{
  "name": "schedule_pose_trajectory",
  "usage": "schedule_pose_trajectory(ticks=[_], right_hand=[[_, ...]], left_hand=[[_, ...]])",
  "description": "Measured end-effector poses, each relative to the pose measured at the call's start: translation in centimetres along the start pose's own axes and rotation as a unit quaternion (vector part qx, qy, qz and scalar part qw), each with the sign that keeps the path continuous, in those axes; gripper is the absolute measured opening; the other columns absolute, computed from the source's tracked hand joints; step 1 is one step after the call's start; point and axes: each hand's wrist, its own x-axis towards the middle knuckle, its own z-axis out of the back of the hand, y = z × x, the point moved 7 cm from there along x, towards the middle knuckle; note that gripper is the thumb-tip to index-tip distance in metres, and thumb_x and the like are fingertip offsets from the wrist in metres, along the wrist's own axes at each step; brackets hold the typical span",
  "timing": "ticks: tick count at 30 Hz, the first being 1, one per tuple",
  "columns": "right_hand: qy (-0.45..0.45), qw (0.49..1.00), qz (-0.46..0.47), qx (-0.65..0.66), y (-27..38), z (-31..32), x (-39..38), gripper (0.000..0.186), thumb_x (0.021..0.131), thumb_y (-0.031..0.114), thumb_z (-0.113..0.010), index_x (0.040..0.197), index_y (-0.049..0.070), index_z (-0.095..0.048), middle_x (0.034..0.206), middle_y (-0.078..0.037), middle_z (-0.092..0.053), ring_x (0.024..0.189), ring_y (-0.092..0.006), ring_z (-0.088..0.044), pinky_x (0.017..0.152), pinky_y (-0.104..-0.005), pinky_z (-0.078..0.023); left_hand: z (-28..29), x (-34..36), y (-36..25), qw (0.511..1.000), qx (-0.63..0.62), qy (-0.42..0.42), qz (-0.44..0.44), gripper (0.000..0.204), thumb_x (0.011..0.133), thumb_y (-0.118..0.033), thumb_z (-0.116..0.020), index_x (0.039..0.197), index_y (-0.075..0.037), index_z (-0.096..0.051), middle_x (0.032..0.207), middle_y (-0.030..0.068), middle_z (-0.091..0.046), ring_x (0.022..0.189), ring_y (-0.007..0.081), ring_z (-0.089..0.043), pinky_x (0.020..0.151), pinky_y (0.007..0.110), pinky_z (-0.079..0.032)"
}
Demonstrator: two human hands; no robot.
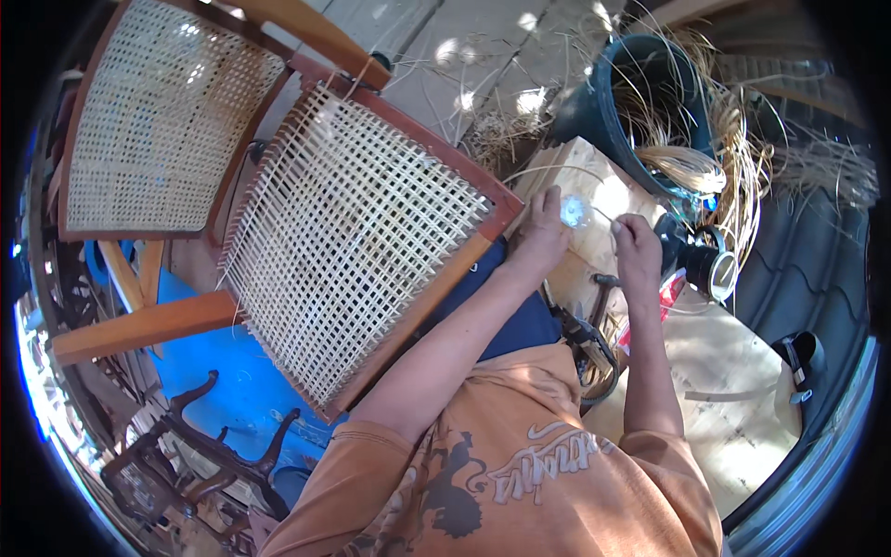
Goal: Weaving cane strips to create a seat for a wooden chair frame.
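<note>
My right hand (638, 246) is closed in a pinch on a thin cane strand (603, 215), which runs toward my left hand. Close beside it, my left hand (546, 234) is closed with the thumb upward; what its fingers hold is hidden. Between the hands is a small, shiny bluish-white spot (574, 212), too bright to name. Both hands are over a pale wooden block (580, 252). To the left, a chair seat (357, 237) of open woven cane in a reddish-brown frame leans near my left forearm, with strand ends along its edges.
A dark green bucket (594, 102) holds loose cane, and a tan cane bundle (738, 176) hangs beside it. The caned backrest (172, 121) is at the upper left. Below lie a blue sheet (209, 357) and dark carved wooden legs (218, 450). A pale board (733, 371) lies right.
</note>
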Motion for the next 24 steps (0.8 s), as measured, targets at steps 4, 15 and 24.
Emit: schedule_pose_trajectory(ticks=[4,15,24], right_hand=[[-0.029,0.999,0.031,-0.025,0.3,-0.2,-0.6,0.015,0.084,0.014,-0.055,0.090,0.001,-0.057,0.079,-0.014,-0.058,0.069,-0.0217,-0.055,0.067,-0.0317,-0.044],[0.016,0.993,0.002,0.119,-0.9,-1.2,-1.0,0.013,0.087,0.012,-0.053,0.093,0.002,-0.057,0.067,0.002,-0.047,0.054,-0.0037,-0.041,0.048,-0.0182,-0.033],[0.036,0.969,-0.146,0.194,-1.6,-1.3,-1.7,0.011,0.087,0.016,-0.055,0.087,0.005,-0.055,0.062,0.003,-0.047,0.050,-0.0036,-0.041,0.045,-0.0173,-0.032]], left_hand=[[0.7,-4.3,-1.9,0.990,0.048,0.127,-0.025,0.040,0.076,-0.010,-0.057,0.111,0.001,-0.041,0.107,0.0199,-0.048,0.093,0.0387,-0.054,0.078,0.044,-0.046],[17.9,-5.7,-3.8,0.985,0.136,-0.034,-0.102,0.022,0.087,-0.023,-0.047,0.093,-0.005,-0.059,0.090,0.0118,-0.058,0.085,0.0271,-0.059,0.076,0.039,-0.047],[29.9,9.1,11.5,0.960,0.107,-0.252,-0.065,0.024,0.087,-0.011,-0.046,0.103,0.003,-0.058,0.097,0.0188,-0.062,0.092,0.0301,-0.059,0.083,0.036,-0.044]])
